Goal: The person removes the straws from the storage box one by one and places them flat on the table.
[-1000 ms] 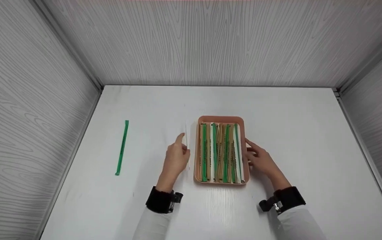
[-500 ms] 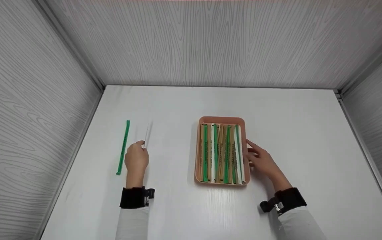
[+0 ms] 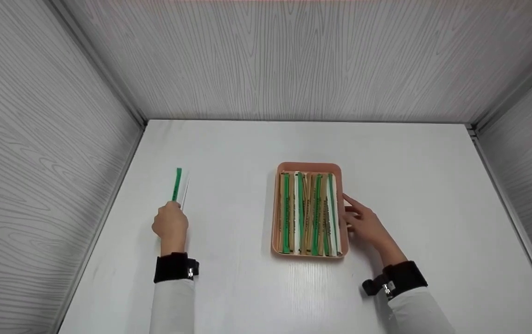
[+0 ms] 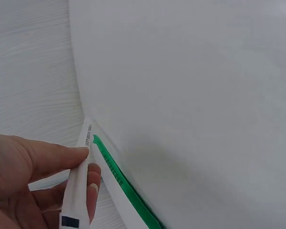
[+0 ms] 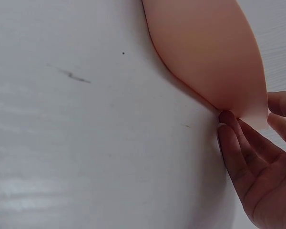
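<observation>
My left hand (image 3: 171,225) pinches a long white stick packet (image 4: 76,193) between thumb and fingers, tilted over the left part of the table. Print and a dark square mark its wrapper. A green stick packet (image 3: 177,182) lies lengthwise on the table just beside it, its lower part hidden under the hand in the head view. My right hand (image 3: 367,228) rests at the right side of a salmon-pink tray (image 3: 309,166), its fingertips (image 5: 227,117) touching the outer wall. Inside the tray stand or lie several green, brown and white stick packets (image 3: 286,213) in a row.
The white table (image 3: 233,278) is bordered by grey wood-grain panels (image 3: 266,60) at the back and on both sides. A black strap with a small camera sits on each wrist.
The left hand has moved left from beside the tray to the green packet, carrying the white stick packet. Right hand and tray have stayed in place.
</observation>
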A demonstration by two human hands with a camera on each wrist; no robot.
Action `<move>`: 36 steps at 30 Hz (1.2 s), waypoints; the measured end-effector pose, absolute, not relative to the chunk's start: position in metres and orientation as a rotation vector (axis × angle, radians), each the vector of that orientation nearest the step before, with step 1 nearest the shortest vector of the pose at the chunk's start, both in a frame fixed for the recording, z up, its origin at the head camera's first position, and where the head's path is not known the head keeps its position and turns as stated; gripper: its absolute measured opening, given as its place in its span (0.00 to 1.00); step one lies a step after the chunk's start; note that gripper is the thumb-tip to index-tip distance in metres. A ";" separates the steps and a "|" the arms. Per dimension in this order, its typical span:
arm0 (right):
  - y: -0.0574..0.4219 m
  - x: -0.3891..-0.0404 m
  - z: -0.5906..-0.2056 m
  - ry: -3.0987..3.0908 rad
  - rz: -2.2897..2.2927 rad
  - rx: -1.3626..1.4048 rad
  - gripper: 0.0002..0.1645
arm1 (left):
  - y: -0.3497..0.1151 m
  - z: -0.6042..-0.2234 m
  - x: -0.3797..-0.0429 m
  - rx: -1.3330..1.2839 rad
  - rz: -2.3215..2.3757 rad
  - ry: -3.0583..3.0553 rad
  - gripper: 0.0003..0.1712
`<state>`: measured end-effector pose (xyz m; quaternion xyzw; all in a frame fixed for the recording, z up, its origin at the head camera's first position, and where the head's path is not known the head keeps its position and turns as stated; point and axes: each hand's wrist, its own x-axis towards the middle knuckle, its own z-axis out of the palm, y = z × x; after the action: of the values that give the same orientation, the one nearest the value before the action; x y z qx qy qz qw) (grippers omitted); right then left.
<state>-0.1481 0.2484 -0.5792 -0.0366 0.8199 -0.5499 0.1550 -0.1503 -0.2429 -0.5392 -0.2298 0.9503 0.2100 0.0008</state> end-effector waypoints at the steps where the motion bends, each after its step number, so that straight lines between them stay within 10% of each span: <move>1: 0.248 -0.148 -0.579 2.350 -1.576 -0.106 0.35 | -0.245 -0.540 -0.151 -0.708 0.624 2.985 0.13; 20: 0.243 -0.150 -0.579 2.412 -1.515 -0.139 0.34 | -0.240 -0.540 -0.157 -0.571 0.458 2.970 0.13; 36: 0.244 -0.152 -0.578 2.400 -1.509 -0.131 0.35 | -0.065 -0.517 -0.124 0.216 0.531 3.154 0.17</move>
<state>-0.1515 0.2438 -0.5784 -0.0458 0.8360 -0.5255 0.1512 -0.1238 -0.0649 -0.5170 0.0674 0.9834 0.1655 -0.0323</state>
